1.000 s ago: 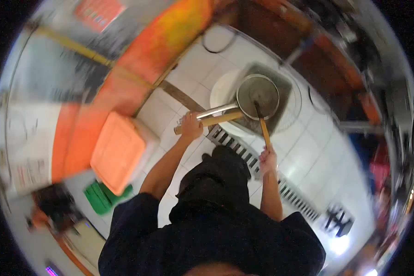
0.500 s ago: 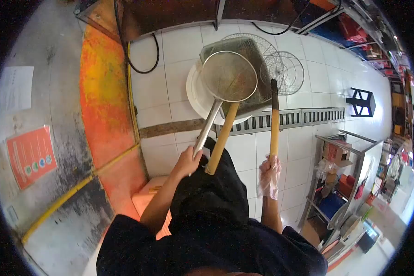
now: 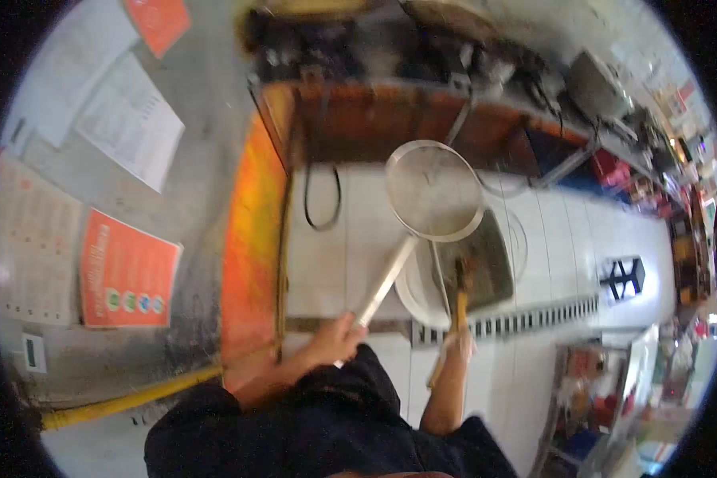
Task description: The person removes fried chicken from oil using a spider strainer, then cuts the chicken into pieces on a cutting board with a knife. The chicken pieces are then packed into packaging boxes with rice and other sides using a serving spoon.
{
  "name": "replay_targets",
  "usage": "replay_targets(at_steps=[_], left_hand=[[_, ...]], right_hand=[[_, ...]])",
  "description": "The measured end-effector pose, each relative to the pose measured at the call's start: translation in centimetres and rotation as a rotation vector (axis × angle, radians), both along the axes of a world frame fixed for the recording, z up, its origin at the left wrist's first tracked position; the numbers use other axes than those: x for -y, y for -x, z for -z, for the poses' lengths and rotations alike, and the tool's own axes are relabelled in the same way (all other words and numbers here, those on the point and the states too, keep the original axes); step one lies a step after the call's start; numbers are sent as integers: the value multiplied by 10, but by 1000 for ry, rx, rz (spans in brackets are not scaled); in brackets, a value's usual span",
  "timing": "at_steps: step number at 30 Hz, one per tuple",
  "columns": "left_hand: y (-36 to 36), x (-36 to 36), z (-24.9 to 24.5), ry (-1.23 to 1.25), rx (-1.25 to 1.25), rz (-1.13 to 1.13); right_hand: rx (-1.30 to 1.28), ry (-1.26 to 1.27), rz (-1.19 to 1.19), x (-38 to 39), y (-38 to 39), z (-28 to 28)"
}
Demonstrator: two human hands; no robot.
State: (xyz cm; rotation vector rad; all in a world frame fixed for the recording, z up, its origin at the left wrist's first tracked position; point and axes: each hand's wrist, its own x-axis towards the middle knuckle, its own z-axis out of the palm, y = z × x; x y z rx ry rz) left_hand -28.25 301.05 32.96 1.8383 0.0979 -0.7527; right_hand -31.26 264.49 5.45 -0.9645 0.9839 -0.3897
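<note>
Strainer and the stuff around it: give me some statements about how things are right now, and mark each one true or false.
1. The left hand grips the metal handle of the strainer. True.
2. The strainer lies flat on the floor. False: the left hand holds it by its handle, raised off the floor.
3. The right hand is around a wooden handle. True.
4. The drain grate is round. False: it is a long, slotted strip.
5. An orange-red sheet is on the wall. True.

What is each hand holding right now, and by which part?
Left hand: the round strainer, by its metal handle, near the end. Right hand: a wooden-handled tool, by its wooden handle.
</note>
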Motion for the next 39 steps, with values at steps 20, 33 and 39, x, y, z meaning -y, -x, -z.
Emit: replay_targets(at_steps=[20,33,39], left_hand=[[-543,-64,98,177,902,-961],[-735,-137,168,85,655,-1237],[-731,-141,152,-117,995,-1105]], right_hand=[[126,769,-866,-169,-443,-442],[-78,2295,-1310,-234,-888,-557],[-269,1705,-1724,-293,-887,-604]])
